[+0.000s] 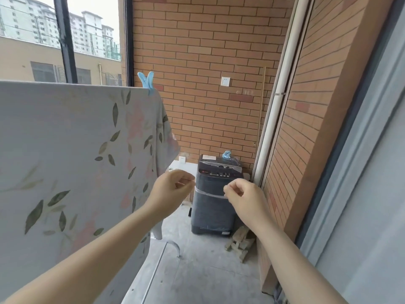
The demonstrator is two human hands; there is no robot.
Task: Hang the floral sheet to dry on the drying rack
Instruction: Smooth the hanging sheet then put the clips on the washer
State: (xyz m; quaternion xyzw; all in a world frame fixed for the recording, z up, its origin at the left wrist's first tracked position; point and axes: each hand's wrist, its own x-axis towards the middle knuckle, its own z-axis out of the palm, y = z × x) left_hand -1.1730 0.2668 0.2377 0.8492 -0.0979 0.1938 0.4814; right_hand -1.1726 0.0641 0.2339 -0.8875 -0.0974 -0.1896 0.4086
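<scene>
The floral sheet [72, 154], pale with green leaves and pink flowers, hangs over the drying rack on the left. A blue clothes peg [147, 83] clamps its top right corner. Only the rack's metal foot [173, 246] shows, low beside the sheet. My left hand [173, 187] hovers just right of the sheet's edge, fingers loosely curled, holding nothing. My right hand [243, 195] floats further right, also loosely curled and empty, in front of the washing machine.
A dark washing machine [213, 198] stands against the brick wall, with a blue peg [227, 155] on its lid. Loose bricks [240, 242] lie beside it. A white pipe [274, 102] runs up the right wall. Windows are behind the sheet.
</scene>
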